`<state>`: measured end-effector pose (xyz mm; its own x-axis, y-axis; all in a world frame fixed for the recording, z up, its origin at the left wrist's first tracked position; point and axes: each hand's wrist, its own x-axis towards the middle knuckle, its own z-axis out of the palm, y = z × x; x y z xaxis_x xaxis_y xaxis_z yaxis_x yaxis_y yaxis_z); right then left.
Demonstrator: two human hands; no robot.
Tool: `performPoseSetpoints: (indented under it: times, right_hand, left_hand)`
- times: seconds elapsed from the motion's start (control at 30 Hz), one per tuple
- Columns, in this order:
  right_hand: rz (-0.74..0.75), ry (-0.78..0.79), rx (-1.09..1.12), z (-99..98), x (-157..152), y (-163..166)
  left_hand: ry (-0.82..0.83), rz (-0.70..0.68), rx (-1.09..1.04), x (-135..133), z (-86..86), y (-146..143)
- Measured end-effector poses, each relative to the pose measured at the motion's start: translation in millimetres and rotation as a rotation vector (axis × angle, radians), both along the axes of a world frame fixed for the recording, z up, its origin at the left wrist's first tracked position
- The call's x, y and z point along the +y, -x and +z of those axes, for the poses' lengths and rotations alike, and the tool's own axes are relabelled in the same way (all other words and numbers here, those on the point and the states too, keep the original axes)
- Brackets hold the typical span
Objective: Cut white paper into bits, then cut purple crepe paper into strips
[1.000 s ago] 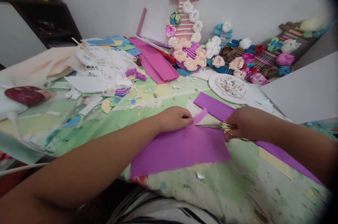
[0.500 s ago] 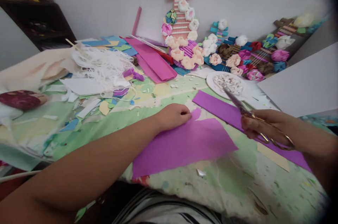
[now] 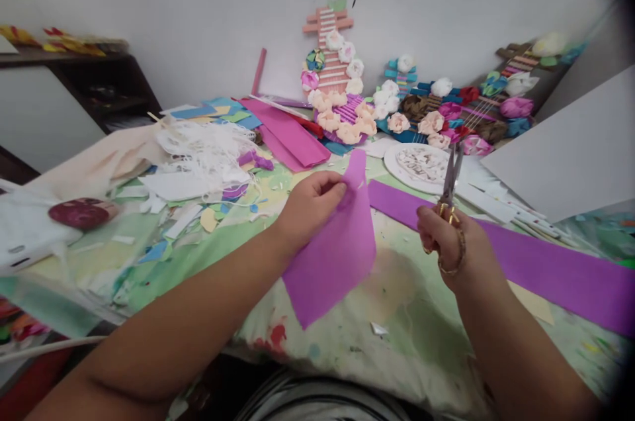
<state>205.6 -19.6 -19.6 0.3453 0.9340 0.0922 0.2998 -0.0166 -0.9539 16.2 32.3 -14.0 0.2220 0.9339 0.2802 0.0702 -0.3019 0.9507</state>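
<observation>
My left hand [image 3: 317, 199] pinches the upper edge of a purple sheet of crepe paper [image 3: 335, 262] and holds it raised and tilted over the table. A narrow tab of the sheet sticks up past my fingertips. In my right hand [image 3: 454, 242] is a pair of gold-handled scissors [image 3: 450, 186], my fingers through the handles and the blades pointing up and away from me. The blades are slightly apart and clear of the sheet. Under and beside my right hand, a long folded purple paper strip [image 3: 540, 262] lies across the table.
A white plate [image 3: 391, 166] of small scraps stands behind the strip. White string [image 3: 203, 149] and paper offcuts pile up at the left, near a glue gun-like white object [image 3: 30, 242]. Folded pink paper [image 3: 292, 136] and flower-covered guitar shapes [image 3: 330, 70] line the wall.
My left hand has lifted the purple sheet off the table and tilted it. The right hand has shifted left, turning the scissors more upright. The view has tilted up slightly.
</observation>
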Motion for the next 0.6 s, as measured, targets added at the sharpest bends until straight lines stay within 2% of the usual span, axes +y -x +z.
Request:
performPoseSetpoints:
  times: [0.07,0.13,0.23,0.3,0.4,0.53,0.6]
  right_hand:
    - [0.03,0.054,0.028,-8.0,3,-1]
    - [0.128,0.078,0.136,-15.2,5,3]
    - [0.312,0.095,0.327,-21.0,5,15]
    - [0.379,0.094,0.437,-20.8,5,20]
    - [0.304,0.025,0.435,-15.8,6,17]
    - [0.058,-0.056,0.204,-7.2,12,-4]
    - [-0.021,-0.059,0.151,-3.7,13,-15]
  left_hand:
    - [0.065,-0.003,-0.225,-4,2.1,-4]
    - [0.128,-0.019,-0.393,-8,2.7,-9]
    - [0.207,-0.057,-0.517,-12,1.3,-16]
    - [0.243,-0.091,-0.555,-15,-1.3,-17]
    - [0.353,-0.196,-0.51,-16,-7.6,-17]
    - [0.561,-0.398,-0.288,-15,-17.3,-17]
    - [0.602,-0.393,-0.136,-14,-20.0,-18]
